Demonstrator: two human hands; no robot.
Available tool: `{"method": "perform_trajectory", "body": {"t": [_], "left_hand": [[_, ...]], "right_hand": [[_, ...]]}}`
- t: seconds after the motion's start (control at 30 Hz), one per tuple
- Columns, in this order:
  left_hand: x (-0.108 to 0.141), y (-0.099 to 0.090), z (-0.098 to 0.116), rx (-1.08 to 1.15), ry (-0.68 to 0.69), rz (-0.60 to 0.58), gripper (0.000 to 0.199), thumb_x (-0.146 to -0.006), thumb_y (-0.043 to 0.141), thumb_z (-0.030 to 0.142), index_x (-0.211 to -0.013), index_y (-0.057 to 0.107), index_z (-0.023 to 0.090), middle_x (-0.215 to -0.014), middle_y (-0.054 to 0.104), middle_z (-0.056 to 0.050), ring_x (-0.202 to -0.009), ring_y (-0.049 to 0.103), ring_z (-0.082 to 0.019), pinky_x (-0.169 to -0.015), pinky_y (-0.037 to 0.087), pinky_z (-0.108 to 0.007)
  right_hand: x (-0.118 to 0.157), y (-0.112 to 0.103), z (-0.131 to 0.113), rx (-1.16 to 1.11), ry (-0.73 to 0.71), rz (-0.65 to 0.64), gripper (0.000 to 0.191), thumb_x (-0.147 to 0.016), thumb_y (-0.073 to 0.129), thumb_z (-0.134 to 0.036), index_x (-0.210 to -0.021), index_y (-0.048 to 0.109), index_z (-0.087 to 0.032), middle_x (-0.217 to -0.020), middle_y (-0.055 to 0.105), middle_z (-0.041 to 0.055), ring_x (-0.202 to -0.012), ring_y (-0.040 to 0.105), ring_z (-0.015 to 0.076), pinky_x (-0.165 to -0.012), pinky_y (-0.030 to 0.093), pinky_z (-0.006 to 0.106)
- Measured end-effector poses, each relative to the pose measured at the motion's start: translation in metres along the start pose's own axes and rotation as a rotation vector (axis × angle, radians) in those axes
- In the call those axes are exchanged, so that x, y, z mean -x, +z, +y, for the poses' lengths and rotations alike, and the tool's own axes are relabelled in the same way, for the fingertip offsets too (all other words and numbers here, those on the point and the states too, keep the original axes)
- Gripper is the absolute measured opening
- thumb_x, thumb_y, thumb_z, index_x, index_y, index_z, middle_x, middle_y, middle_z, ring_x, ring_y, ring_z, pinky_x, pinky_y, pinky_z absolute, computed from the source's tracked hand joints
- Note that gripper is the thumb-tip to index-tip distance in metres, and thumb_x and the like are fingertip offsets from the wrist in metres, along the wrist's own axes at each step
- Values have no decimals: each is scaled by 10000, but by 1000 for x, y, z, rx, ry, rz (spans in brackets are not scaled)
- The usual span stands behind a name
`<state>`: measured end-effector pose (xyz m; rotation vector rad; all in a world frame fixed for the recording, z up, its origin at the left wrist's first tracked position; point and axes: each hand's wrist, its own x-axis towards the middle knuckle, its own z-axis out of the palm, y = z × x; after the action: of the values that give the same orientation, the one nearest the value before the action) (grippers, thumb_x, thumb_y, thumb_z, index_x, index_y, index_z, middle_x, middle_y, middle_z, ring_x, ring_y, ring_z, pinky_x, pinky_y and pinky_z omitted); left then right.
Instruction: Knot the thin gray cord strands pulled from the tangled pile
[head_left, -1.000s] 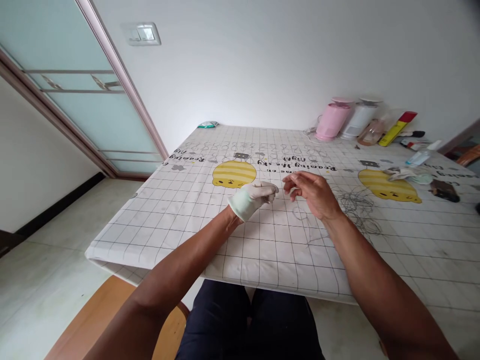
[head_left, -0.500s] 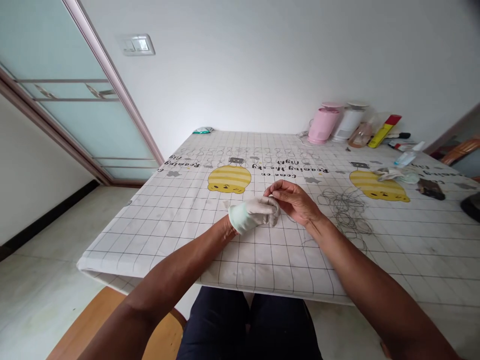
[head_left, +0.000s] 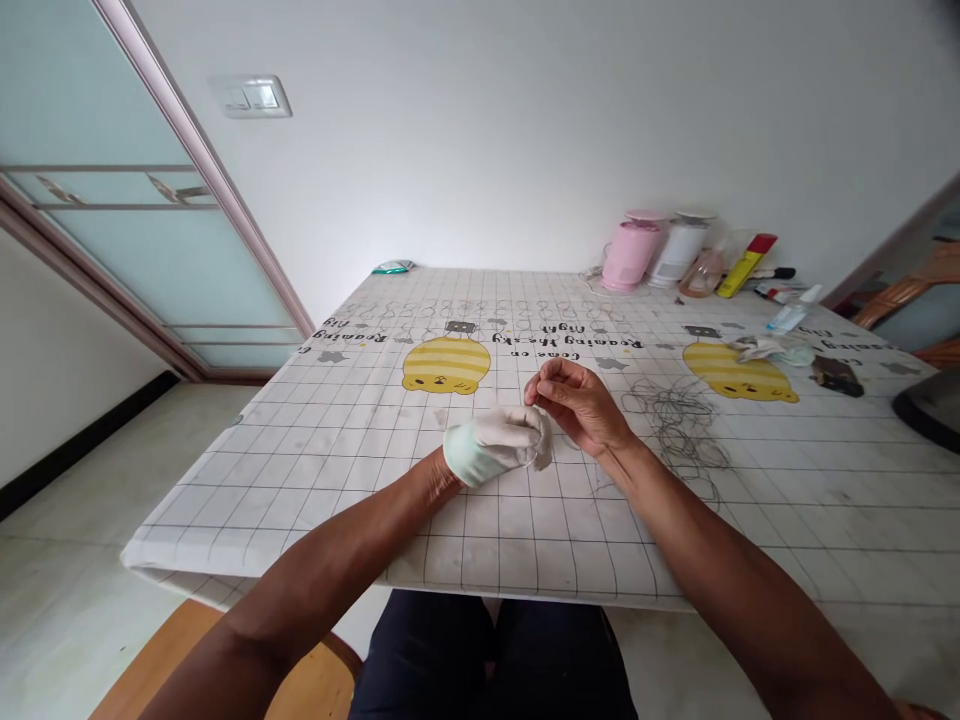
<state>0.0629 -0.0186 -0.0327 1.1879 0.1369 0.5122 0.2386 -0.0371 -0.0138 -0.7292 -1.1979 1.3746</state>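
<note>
My left hand (head_left: 499, 440) wears a white glove with a pale green cuff. Its fingers are closed, and a thin wire (head_left: 535, 459) curves out below them. Just to the right, my bare right hand (head_left: 581, 400) pinches with thumb and forefinger close above the gloved fingertips. A fine strand seems to run between the two hands; its ends are hidden by the fingers. Beside my right wrist lies a loose tangle of thin grey wire loops (head_left: 679, 420). Farther back, several similar loops (head_left: 517, 308) are spread in a row across the tablecloth (head_left: 360, 430).
Along the wall stand a pink cylindrical device (head_left: 631, 255), a white one (head_left: 679, 250) and a yellow-red box (head_left: 746, 267). At right are a clear bottle (head_left: 795, 310), a crumpled glove (head_left: 772, 350) and a dark block (head_left: 837, 376). A green packet (head_left: 393, 267) lies at the far left corner.
The view has shifted slightly. My left hand has dropped a little away from the right fingertips, and the curved wire below the glove shows more clearly. Both hands stay closed.
</note>
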Motion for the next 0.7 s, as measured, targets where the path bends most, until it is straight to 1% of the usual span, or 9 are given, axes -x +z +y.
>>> {"method": "perform_trajectory", "body": {"t": [0.1,0.2,0.37,0.43,0.47,0.53,0.63,0.7], "left_hand": [[3,6,1,2,-18,-39,429,-691,910,519,-627,667,170,-613,585,-48,-574,557,-166,-593,422,-344],[5,11,1,7,-20,-68,415,-714,906,501,-633,679,163,-634,599,-58,-578,562,-163,-593,418,-344],[3,8,-7,44,-33,-17,410,-719,907,479,-636,656,166,-638,591,-40,-574,571,-162,-603,429,-332],[2,5,-10,78,-31,27,418,-702,912,492,-658,649,170,-613,581,-26,-560,564,-160,-616,444,-331],[2,4,-10,90,-33,50,419,-702,907,511,-692,664,170,-611,588,-26,-563,569,-164,-624,449,-331],[2,2,-6,102,-47,86,451,-744,857,586,-798,710,164,-651,630,-48,-609,601,-183,-654,464,-337],[3,1,4,142,-34,131,577,-844,703,708,-970,747,146,-816,706,-117,-775,670,-229,-742,498,-361],[4,-1,10,157,0,184,609,-868,658,705,-1066,749,136,-964,740,-165,-887,697,-263,-800,518,-386]], "right_hand": [[1,0,-2,43,-9,-20,330,-788,927,-433,-863,659,-256,-792,732,8,-788,694,194,-816,578,350],[2,-1,-7,97,-56,-19,296,-824,905,-428,-867,672,-252,-785,744,13,-767,695,188,-810,577,353],[6,-6,-20,347,-211,80,260,-845,895,-420,-857,702,-247,-838,774,39,-813,734,214,-828,609,391],[6,-8,-25,391,-251,133,263,-846,893,-418,-859,696,-244,-856,779,43,-810,739,216,-815,619,397],[6,-9,-27,391,-264,158,264,-846,893,-411,-858,691,-241,-849,777,42,-788,734,211,-793,619,390],[5,-13,-30,363,-270,211,269,-842,893,-400,-850,682,-233,-819,766,39,-731,715,194,-732,609,366],[1,-21,-29,273,-215,294,273,-829,899,-390,-846,685,-222,-815,764,42,-705,705,179,-682,592,334],[-2,-26,-25,188,-156,352,276,-799,918,-370,-836,695,-212,-832,771,50,-707,711,173,-660,585,315]]}}
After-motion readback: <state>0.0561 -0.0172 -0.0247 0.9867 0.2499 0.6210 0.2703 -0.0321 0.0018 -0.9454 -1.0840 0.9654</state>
